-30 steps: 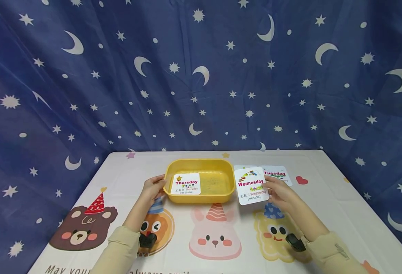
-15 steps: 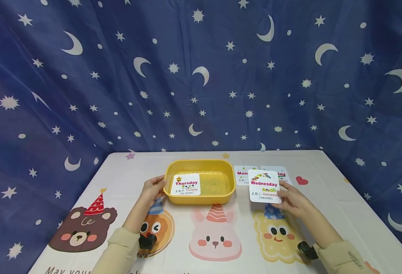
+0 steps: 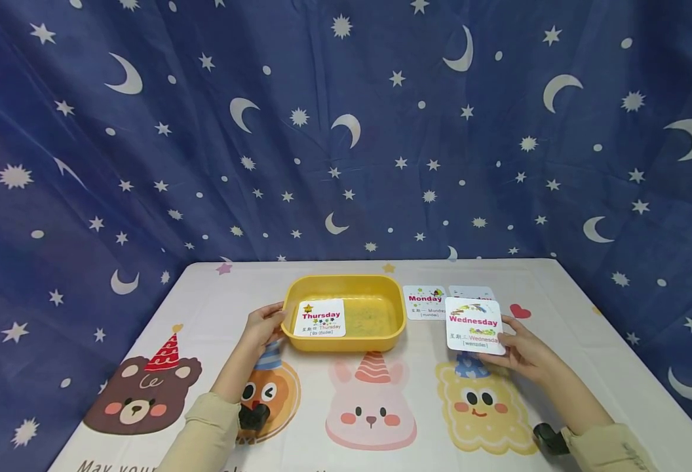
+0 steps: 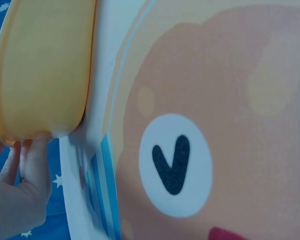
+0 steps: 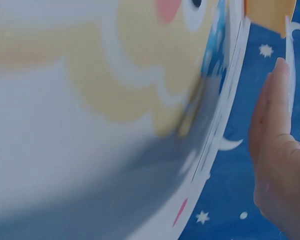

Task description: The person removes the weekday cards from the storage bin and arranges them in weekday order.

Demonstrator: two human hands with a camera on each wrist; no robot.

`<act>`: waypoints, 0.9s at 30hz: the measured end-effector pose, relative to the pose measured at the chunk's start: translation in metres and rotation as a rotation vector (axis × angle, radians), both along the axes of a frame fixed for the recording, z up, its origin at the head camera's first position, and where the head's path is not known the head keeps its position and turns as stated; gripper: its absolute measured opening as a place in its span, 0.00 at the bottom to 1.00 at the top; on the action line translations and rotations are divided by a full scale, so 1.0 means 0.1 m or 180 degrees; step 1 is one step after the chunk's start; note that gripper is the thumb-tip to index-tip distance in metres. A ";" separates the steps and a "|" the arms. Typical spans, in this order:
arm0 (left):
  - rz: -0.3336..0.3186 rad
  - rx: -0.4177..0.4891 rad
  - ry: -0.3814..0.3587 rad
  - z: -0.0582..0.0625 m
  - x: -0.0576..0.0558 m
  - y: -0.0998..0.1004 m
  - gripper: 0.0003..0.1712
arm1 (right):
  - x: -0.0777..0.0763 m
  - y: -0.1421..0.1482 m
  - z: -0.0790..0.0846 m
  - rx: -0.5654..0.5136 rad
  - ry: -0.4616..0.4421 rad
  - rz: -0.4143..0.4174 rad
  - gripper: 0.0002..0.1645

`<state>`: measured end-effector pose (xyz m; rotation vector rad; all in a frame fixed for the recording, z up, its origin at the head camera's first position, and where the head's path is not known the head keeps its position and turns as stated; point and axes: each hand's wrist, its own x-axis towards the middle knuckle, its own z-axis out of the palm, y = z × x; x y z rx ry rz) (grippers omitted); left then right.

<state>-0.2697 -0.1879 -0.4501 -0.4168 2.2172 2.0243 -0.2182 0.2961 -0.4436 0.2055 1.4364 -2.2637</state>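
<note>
My left hand [image 3: 263, 326] grips the left end of a yellow plastic basin [image 3: 346, 344] on the table. In the left wrist view its fingers [image 4: 36, 160] pinch the basin's rim. A white "Thursday" card [image 3: 321, 326] lies inside the basin on the left. My right hand [image 3: 527, 352] holds a white "Wednesday" card [image 3: 471, 330] by its right edge, tilted above the table. From the right wrist the card appears edge-on, a thin white strip. Behind it lie a "Monday" card [image 3: 424, 311] and another day card [image 3: 470, 292], its lower part covered.
A white tablecloth [image 3: 582, 328] printed with cartoon animals covers the table. Behind the far edge hangs a dark blue curtain [image 3: 299, 164] with moons and stars. A black strap-like device sits near each wrist.
My right hand has carried the "Wednesday" card rightward, away from the basin, uncovering the "Monday" card and covering more of the "Tuesday" card. The left hand and basin have stayed put.
</note>
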 end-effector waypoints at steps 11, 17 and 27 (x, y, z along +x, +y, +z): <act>0.0024 0.0005 -0.0016 0.01 0.01 0.00 0.24 | -0.03 0.41 -0.11 0.0092 -0.0112 -0.0175 0.55; 0.0036 -0.0011 -0.0028 0.00 0.00 0.00 0.24 | -0.06 0.56 -0.14 0.0174 -0.0179 -0.0342 0.62; 0.0026 0.0037 -0.0022 0.01 0.01 0.00 0.24 | -0.08 0.81 -0.16 0.0223 -0.0172 -0.0680 0.20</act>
